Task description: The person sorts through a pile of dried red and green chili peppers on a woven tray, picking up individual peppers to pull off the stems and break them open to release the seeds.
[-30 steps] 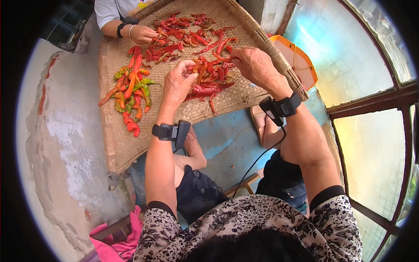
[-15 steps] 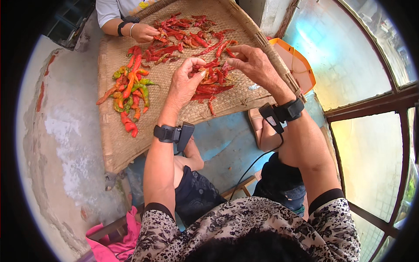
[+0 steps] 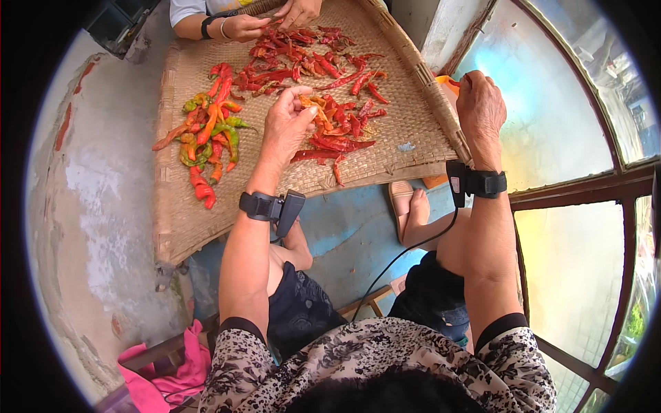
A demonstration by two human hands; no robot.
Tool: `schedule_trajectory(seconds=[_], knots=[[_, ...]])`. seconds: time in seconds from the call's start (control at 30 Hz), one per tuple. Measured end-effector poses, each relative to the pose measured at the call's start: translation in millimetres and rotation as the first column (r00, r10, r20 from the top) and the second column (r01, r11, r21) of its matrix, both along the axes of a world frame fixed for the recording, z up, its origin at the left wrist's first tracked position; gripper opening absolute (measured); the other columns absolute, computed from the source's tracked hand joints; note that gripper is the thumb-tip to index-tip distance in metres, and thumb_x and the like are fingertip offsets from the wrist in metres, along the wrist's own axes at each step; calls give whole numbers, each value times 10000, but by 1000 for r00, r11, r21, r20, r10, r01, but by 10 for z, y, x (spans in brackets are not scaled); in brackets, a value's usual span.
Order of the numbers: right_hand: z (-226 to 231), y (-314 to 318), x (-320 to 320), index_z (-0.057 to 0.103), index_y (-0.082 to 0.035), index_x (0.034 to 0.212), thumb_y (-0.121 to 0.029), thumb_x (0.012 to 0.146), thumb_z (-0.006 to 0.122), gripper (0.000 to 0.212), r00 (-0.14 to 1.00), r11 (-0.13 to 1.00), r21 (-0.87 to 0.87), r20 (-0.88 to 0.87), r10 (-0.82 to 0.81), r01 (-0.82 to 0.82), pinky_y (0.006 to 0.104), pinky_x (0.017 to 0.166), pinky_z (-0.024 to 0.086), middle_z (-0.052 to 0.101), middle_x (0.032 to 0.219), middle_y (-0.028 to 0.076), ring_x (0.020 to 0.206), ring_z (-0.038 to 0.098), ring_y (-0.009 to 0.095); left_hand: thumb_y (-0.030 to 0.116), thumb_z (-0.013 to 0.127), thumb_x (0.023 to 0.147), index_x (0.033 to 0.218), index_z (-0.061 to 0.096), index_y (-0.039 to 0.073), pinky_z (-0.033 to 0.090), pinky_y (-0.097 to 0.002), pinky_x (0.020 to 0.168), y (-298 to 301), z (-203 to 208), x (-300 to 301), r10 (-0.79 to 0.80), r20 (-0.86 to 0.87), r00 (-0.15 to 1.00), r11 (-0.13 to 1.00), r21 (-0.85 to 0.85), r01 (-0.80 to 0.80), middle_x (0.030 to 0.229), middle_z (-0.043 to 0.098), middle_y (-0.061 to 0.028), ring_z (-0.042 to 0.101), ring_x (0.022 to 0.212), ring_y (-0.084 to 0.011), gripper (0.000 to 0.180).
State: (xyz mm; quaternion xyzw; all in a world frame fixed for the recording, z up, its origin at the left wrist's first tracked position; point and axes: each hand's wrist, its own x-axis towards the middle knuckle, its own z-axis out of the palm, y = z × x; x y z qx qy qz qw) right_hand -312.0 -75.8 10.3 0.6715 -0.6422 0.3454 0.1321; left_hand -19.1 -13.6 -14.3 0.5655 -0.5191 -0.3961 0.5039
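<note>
Left hand [image 3: 288, 127] over the woven tray [image 3: 179, 220], fingers closed on an orange-red chilli [image 3: 311, 104], held just above the red pile [image 3: 337, 131] at the tray's middle. Right hand [image 3: 480, 103] out past the tray's right rim, above an orange tub [image 3: 446, 84]; fingers curled, something small and red apparently pinched at the tips, grip not clear enough to tell. Black band with small device on each wrist [image 3: 272, 206]; cable [image 3: 406, 255] trailing from the right one down toward the lap. Mixed heap of green, orange and red chillies [image 3: 206, 134] on the tray's left part, well apart from the red pile. Further red chillies [image 3: 289, 58] at the far end, touched by another person's hands [image 3: 248, 27]. Sandalled foot [image 3: 410, 210] on blue floor below the tray's near edge. Pink cloth [image 3: 162, 375] at lower left.
</note>
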Motion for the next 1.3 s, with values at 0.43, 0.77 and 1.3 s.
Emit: schedule_trajectory(seconds=[0.43,0.77,1.3], knots=[[-206,312,906,592,26,849,-211,830,642,243,595,536,262,421,685,-803,378,586,449,593,702,178,642,591,291,104,591,882,958,584,26,499,-204,639,-7,79,-269,-147,-20,989,988,-59,145,860,602,-8,579,740,-61,108],[-136,-130,175,547,-36,939,-305,913,570,272,-510,853,-220,858,-62,-474,225,561,433,597,772,36,628,522,106,101,591,847,971,591,7,493,-285,685,91,-87,-47,-141,619,772,971,-67,231,873,614,-88,601,747,-179,155],[-293,221,884,619,-29,1057,-171,823,651,276,624,644,105,405,668,-758,363,674,498,629,835,129,760,626,251,70,581,813,903,576,20,459,-404,682,67,-41,-77,-19,694,720,982,-124,145,859,599,-147,591,785,-324,103]])
